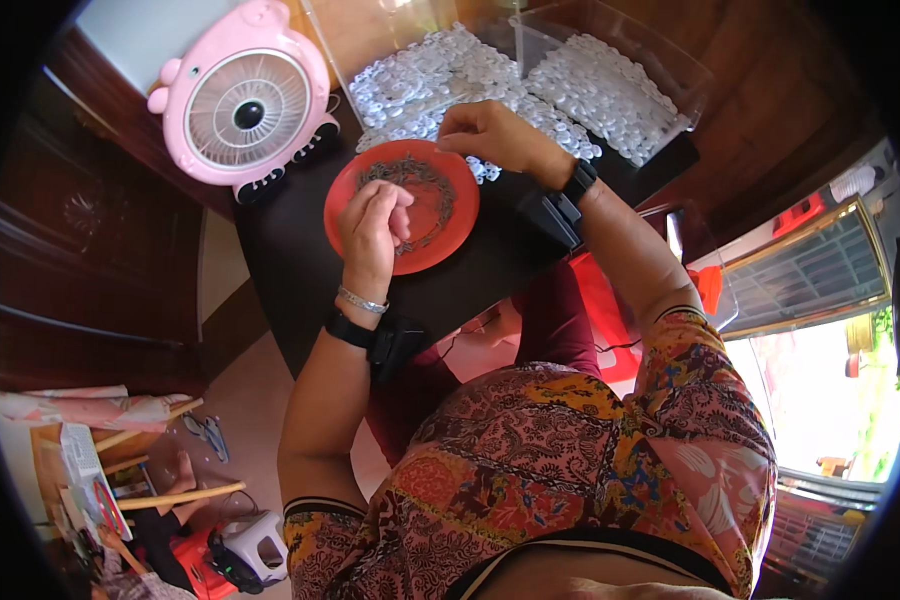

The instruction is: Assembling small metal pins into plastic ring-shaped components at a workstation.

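A round red plate (448, 243) holds many small, thin grey pieces that look like nails (432, 180), mostly in a ring. Over its left part is my left hand (373, 225), fingers curled together; whatever they pinch is hidden. Above the plate's far right edge my right hand (500, 137) is bent down with thumb and fingertips together, and I cannot make out anything in them. Behind that hand, small white plastic pieces (410, 90) lie heaped, with some spilling toward the plate.
A clear plastic box (685, 80) holds more white pieces at the far right of the dark table (290, 270). A pink animal-shaped fan (245, 105) stands at the far left. A red plastic stool (610, 310) is below the table's right side.
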The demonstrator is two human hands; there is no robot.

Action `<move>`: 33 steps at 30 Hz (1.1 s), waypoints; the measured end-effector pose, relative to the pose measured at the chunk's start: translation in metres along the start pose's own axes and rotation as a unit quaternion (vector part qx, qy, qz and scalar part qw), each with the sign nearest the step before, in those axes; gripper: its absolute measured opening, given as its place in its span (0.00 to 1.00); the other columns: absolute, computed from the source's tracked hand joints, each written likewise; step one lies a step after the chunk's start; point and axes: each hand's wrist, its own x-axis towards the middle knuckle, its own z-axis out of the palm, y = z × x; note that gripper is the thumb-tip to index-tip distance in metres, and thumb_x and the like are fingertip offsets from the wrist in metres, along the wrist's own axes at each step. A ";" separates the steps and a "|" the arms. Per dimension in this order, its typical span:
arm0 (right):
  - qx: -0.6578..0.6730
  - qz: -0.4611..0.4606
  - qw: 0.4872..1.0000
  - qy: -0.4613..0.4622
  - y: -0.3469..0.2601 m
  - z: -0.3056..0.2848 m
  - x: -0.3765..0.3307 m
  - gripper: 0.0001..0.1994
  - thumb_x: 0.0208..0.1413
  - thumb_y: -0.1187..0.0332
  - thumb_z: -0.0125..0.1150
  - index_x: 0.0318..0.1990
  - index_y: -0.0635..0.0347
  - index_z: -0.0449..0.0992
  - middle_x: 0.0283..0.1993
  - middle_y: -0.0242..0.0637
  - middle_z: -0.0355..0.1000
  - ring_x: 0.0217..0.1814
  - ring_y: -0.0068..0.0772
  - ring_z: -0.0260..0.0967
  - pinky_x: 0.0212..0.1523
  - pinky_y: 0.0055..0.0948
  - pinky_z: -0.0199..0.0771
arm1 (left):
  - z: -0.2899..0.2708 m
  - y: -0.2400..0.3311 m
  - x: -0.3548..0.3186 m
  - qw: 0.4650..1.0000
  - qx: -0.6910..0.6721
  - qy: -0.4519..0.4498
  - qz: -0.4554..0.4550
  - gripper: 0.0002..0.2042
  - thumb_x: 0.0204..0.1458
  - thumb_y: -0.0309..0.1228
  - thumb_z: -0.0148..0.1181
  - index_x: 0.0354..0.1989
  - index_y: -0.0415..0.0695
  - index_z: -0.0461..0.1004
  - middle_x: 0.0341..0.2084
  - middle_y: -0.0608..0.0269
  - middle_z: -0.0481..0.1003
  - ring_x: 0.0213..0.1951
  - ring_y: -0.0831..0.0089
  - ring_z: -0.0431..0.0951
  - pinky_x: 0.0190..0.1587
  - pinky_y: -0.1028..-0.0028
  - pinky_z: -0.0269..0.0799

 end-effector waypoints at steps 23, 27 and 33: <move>-0.071 -0.254 0.964 0.037 -0.025 0.053 0.013 0.06 0.45 0.74 0.61 0.33 0.60 0.74 0.30 0.38 0.71 0.33 0.42 0.71 0.33 0.33 0.71 | -0.015 -0.003 0.016 0.996 -0.040 0.018 -0.073 0.08 0.53 0.30 0.47 0.23 0.44 0.67 0.15 0.69 0.67 0.16 0.82 0.66 0.18 0.84 0.57; -0.069 -0.240 0.968 0.027 -0.025 0.053 0.013 0.06 0.45 0.73 0.61 0.33 0.60 0.74 0.30 0.39 0.71 0.33 0.43 0.71 0.33 0.34 0.71 | -0.019 -0.004 0.017 0.995 -0.053 0.037 -0.070 0.07 0.52 0.29 0.48 0.24 0.43 0.68 0.14 0.69 0.67 0.15 0.82 0.66 0.17 0.84 0.56; -0.182 -0.244 0.944 -0.129 -0.011 0.049 0.012 0.06 0.41 0.69 0.58 0.28 0.58 0.76 0.30 0.36 0.72 0.37 0.44 0.70 0.37 0.38 0.70 | -0.026 -0.007 0.021 0.985 -0.104 0.124 -0.064 0.08 0.51 0.30 0.50 0.25 0.41 0.71 0.15 0.68 0.68 0.15 0.80 0.67 0.18 0.83 0.59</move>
